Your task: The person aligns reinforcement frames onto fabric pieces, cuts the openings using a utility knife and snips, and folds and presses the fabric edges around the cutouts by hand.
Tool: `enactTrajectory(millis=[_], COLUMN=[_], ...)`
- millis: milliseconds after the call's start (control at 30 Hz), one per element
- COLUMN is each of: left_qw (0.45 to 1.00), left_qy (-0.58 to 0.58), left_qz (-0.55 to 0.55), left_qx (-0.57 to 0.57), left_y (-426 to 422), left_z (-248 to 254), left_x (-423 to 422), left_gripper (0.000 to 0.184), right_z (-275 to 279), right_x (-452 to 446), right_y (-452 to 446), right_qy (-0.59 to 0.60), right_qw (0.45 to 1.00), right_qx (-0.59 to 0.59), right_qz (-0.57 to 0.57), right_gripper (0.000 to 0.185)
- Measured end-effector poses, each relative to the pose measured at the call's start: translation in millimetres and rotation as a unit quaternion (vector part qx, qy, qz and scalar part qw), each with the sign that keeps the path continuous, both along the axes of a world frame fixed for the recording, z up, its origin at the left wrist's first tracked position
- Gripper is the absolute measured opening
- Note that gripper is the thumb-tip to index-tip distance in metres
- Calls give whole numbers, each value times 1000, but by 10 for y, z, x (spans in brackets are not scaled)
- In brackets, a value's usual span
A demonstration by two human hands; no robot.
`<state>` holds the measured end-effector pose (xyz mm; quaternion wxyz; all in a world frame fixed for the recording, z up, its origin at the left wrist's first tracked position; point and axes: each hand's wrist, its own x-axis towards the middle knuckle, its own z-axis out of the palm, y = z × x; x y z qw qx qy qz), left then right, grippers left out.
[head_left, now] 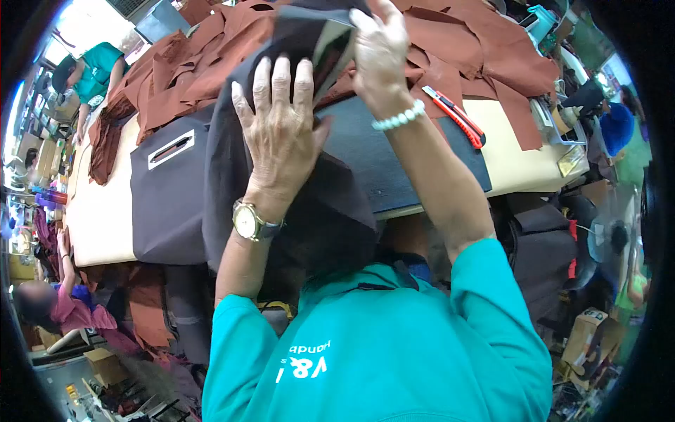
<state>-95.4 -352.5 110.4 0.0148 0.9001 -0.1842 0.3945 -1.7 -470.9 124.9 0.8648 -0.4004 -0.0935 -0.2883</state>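
Observation:
My left hand (281,133), with a watch on the wrist, lies on a large piece of black material (327,200), its fingers spread. To its right my right hand (382,63), with a beaded bracelet on the wrist, pinches the raised, blurred upper edge of the same material; its thumb is hard to see. The material drapes over the table's front edge. Beside it on the left lies a dark panel (169,204) with a pale-framed slot. A dark cutting mat (390,165) is partly under the material, and a red utility knife (457,118) lies at its upper right.
Brown sheets (190,67) are heaped along the far side of the cream table (102,225). A tray of supplies (555,130) stands at the right end. One person in teal (98,74) is at the far left; another in pink (77,313) is at the lower left.

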Motion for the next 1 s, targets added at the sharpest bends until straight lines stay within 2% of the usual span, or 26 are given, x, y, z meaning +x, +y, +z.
enactTrajectory(millis=[33, 67, 100, 200, 233, 300, 367, 433, 467, 500, 533, 567, 633, 700, 733, 767, 800, 833, 867, 900, 967, 1000], left_qw=[999, 997, 999, 996, 995, 978, 954, 923, 924, 924, 946, 965, 964, 955, 924, 912, 902, 897, 905, 909, 951, 955], left_qy=[-8, -16, 3, 36, 24, 173, 247, 328, 328, 328, 287, 248, 232, 206, 218, 232, 260, 246, 217, 266, 254, 266], left_qz=[21, 42, 30, 39, 55, -63, -100, -78, -57, -36, -26, 11, 1, -71, -125, -154, -147, -194, -208, -162, -140, -124], left_qx=[30, 61, 44, 66, 80, -97, -140, -187, -190, -192, -147, -89, -130, -202, -290, -302, -311, -313, -300, -277, -103, -51], left_y=[13, 34, 72, 264, 321, 526, 681, 599, 543, 503, 475, 411, 454, 678, 782, 916, 1097, 1153, 1263, 1458, 1414, 1407], left_z=[-53, -118, -198, -337, -322, -248, -213, -115, -142, -217, -362, -466, -578, -552, -471, -316, -169, 71, 198, 338, 567, 468], left_x=[63, 119, 158, 262, 266, 290, 321, 259, 225, 200, 193, 150, 210, 361, 446, 529, 620, 632, 732, 837, 928, 1046], left_gripper=[72, 73, 76, 79, 71, 59, 32, 43, 54, 64, 74, 62, 37, 15, 10, 8, 9, 12, 15, 14, 12, 13], right_z=[-57, -137, -197, -333, -413, -577, -552, -418, -292, -300, -221, -116, -85, -69, 42, 127, 60, -306, -210, -111, -441, -515], right_x=[-89, -167, -209, -422, -443, -364, -343, -298, -303, -195, -169, -149, 6, 114, 19, -73, -85, 76, -212, -583, -784, -929], right_y=[-150, -303, -430, -702, -776, -968, -1008, -832, -690, -657, -598, -559, -751, -1024, -1075, -1127, -1238, -1719, -1444, -1148, -1119, -1064], right_qy=[36, 39, 89, 111, 99, 124, 159, 158, 163, 133, 114, 94, 36, -20, 15, 50, 38, 11, 75, 136, 101, 128], right_qw=[999, 997, 994, 988, 987, 983, 979, 980, 975, 976, 973, 967, 970, 957, 973, 983, 983, 960, 987, 991, 986, 969], right_qx=[6, 62, 62, 110, 125, 135, 123, 120, 150, 159, 176, 193, 110, 25, 48, 69, 84, 112, 65, 16, -127, -206], right_qz=[-12, 34, -4, -6, -2, -1, 30, 30, 13, 65, 101, 137, 215, 289, 227, 163, 156, 256, 127, -5, -38, -48], right_gripper=[60, 58, 58, 53, 51, 44, 34, 23, 18, 17, 19, 22, 22, 26, 25, 26, 27, 21, 29, 37, 73, 73])
